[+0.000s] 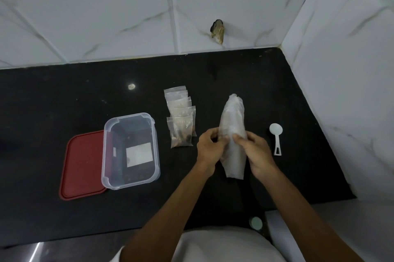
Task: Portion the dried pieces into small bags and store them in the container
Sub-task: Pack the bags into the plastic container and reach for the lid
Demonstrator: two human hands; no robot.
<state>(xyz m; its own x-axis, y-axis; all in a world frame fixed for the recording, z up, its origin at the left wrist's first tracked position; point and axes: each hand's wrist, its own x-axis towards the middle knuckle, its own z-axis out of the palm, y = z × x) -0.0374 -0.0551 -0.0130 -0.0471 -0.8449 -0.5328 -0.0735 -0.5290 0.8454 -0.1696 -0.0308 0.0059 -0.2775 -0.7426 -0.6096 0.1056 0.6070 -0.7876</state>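
My forearms reach out over my white shirt to the black tabletop, where both hands hold a large translucent plastic bag rolled into a long bundle. The bundle stands on its lower end and leans away from me, with a faint brown showing through the plastic. My left hand curls its fingers round the bundle's left side. My right hand pinches the right side at about the same height, so the two hands nearly meet across the front. To the left, well apart from the hands, an open clear plastic container with clip latches on its rim sits with its left edge over the right part of a red lid, which lies flat on the tabletop. A white label shows through the container's base. Just right of my right hand, a white plastic measuring spoon lies bowl away from me, touching neither hand nor bag. Between the container and the bundle, a short overlapping row of small zip bags runs away from me on the tabletop, and the nearest ones hold brown and dark dried pieces. Beyond, white marble-veined wall tiles meet in a corner at right, and one tile bears a ragged dark chip.
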